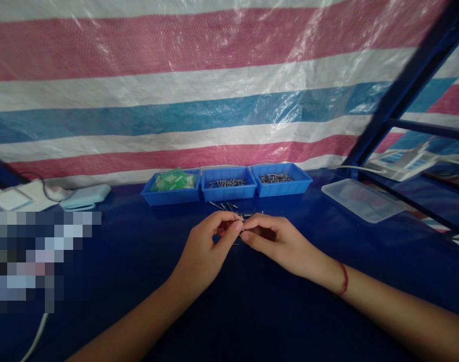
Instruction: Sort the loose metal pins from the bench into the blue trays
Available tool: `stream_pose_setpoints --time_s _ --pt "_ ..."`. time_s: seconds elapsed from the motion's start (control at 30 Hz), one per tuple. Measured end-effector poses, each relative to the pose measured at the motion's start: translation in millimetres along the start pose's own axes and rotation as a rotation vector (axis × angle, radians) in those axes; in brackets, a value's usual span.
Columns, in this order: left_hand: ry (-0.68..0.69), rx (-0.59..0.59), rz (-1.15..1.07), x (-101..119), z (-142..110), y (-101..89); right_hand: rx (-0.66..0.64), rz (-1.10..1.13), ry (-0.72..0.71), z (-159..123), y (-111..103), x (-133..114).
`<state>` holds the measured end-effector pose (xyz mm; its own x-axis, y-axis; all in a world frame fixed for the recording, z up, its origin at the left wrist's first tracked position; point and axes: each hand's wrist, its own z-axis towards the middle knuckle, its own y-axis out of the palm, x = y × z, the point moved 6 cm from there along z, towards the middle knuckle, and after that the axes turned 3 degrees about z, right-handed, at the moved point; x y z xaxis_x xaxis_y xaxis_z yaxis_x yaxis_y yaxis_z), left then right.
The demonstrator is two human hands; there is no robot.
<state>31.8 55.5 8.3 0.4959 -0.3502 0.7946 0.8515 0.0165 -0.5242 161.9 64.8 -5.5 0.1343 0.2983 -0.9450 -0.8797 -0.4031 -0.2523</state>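
Observation:
My left hand and my right hand meet over the table, fingertips almost touching. Both are closed in a pinch around something small with a metallic glint, too small and too covered by fingers to name. Just beyond the fingertips, several thin metal pin-like pieces lie loose on the table, partly hidden by my hands. Behind them stands a blue bin of similar slim metal pieces. Another blue bin, to its right, holds many small metal parts. At left, a third blue bin contains green plastic packets.
A translucent plastic lid lies at the right on the dark blue table. Blue frame bars rise there, beside a white device. At far left sit a light blue case and a white cable. Striped sheeting hangs behind.

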Motion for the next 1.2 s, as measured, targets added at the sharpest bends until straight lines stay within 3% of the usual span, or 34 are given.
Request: stream_pose_setpoints --time_s 0.33,0.5,0.77,1.0,1.1,1.2 --pt "0.020 -0.005 0.026 -0.4 -0.1 0.4 0.057 0.061 0.049 1.4 -2.2 8.0" --pt "-0.005 -0.001 0.046 -1.6 0.6 -1.1 0.154 0.090 0.082 1.2 -8.5 10.3" --pt "-0.031 -0.028 0.011 -7.5 2.8 3.6 0.280 0.083 0.003 -0.7 -17.9 1.0" --pt "-0.031 -0.104 0.010 -6.2 1.1 9.0 0.227 -0.199 -0.140 -7.3 -14.7 -17.5" --pt "-0.051 -0.084 -0.018 -8.5 1.4 8.5 0.204 -0.379 -0.238 -4.6 -20.1 -27.2" --pt "-0.081 -0.037 -0.030 -11.9 1.2 6.5 0.420 -0.518 -0.301 2.6 -51.4 -28.8"
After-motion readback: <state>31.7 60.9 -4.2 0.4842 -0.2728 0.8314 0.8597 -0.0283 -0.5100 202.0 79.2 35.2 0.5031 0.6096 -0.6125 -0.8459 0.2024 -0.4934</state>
